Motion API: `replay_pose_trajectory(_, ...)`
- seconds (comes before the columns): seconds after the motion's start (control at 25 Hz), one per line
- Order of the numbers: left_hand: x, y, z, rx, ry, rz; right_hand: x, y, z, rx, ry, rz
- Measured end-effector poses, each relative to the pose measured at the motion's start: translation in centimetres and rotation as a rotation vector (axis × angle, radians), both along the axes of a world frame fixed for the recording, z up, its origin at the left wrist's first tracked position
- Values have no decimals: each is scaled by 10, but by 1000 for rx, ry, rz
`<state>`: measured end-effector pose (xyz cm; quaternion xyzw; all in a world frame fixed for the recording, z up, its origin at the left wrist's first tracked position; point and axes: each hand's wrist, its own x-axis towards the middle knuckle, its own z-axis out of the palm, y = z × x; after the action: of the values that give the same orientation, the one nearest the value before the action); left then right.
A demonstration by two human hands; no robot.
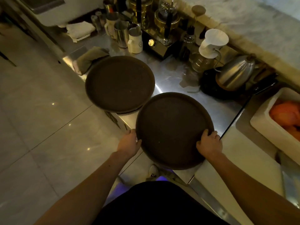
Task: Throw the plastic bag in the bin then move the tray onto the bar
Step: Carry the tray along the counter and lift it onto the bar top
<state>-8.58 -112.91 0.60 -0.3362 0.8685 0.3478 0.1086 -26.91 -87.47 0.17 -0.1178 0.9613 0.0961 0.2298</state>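
Both hands — left hand (129, 142), right hand (209, 143) — grip opposite rims of the round tray (173, 129) at the tabletop (203, 101) edge; it's probably stiff, light, slightly slick — rim holds suit.

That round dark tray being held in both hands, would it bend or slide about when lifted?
The tray probably stays stiff: it keeps a flat, even disc shape with the left hand and right hand gripping opposite edges. Its raised rim likely gives fingers purchase. It is empty, so probably light.
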Motion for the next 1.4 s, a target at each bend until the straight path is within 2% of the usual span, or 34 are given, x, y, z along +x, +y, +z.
replay_pose_trajectory(0.12, 22, -24, 8, -14, 51, -97, 23, -22, 5, -8, -37, 22)
replay_pose_trajectory(0.24, 47, -54, 15, -41, 103, -157, 47, -53, 13, -76, 25, 116)
replay_pose_trajectory(0.4, 82, -100, 21, -166, 137, -193, 80, -109, 25, -140, 58, 218)
replay_pose_trajectory(0.56, 107, -139, 22, -282, 123, -196, 108, -169, 36, -236, 70, 339)
replay_pose_trajectory(0.72, 113, -170, 22, -312, 83, -91, 113, -219, 47, -270, 90, 429)
replay_pose_trajectory(0.88, 97, -193, 24, -250, 53, 58, 86, -256, 49, -269, 123, 457)
replay_pose_trajectory(1.12, 35, -241, 18, -178, 8, 200, -3, -314, 29, -270, 112, 439)
replay_pose_trajectory(1.28, -3, -267, 14, -7, 29, 413, -60, -335, 15, -309, 59, 352)
replay_pose_trajectory(1.4, -31, -279, 9, 105, -15, 513, -97, -344, -1, -408, -26, 191)
